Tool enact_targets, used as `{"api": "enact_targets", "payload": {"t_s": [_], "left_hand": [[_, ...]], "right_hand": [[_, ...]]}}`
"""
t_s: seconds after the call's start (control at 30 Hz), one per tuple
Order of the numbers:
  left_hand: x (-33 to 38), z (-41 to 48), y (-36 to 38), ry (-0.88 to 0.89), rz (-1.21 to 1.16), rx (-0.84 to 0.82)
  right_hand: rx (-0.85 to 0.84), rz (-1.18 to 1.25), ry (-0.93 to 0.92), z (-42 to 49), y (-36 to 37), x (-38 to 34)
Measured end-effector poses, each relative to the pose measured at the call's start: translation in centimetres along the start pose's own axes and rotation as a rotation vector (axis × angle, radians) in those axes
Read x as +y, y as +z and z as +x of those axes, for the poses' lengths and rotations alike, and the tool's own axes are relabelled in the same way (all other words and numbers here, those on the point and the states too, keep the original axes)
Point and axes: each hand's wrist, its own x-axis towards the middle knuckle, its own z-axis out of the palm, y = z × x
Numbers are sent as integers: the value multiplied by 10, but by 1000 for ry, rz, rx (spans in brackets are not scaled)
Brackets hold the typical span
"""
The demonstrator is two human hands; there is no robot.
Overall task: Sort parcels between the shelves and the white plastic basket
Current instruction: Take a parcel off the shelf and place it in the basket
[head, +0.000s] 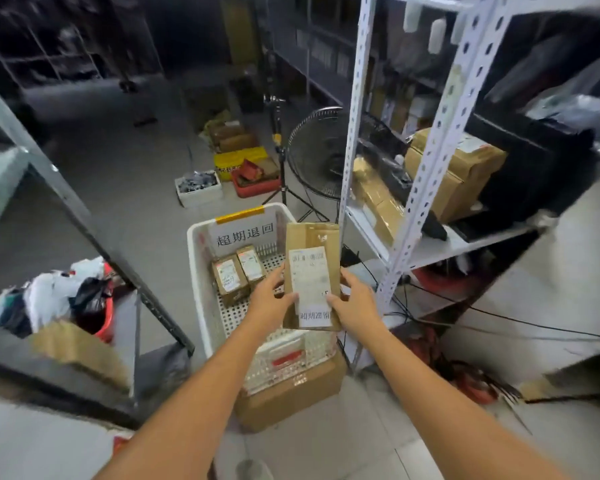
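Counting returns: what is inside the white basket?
Two small boxes lie on the basket floor near the far wall. The held parcel, left hand and right hand hide part of it.

The foreground is softly and evenly lit, while the far aisle (94,88) is left in deep gloom. Straight shelf uprights (433,150) are bowed by the wide-angle lens, and the frame edges are smeared by blur

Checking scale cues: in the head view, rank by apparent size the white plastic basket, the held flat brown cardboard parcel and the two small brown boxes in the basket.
1. white plastic basket
2. flat brown cardboard parcel, held nearer the camera
3. left small brown box, right small brown box: alike, unranked
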Motion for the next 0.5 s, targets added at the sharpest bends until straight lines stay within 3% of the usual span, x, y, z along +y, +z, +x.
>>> {"api": "enact_targets", "payload": {"t_s": [0.27, 0.5], "left_hand": [[-56, 136, -38, -123, -134, -1], [-102, 250, -27, -230, -175, 31]], "right_hand": [[-88, -72, 75, 140, 79, 6], [-169, -130, 88, 264, 120, 46]]}}
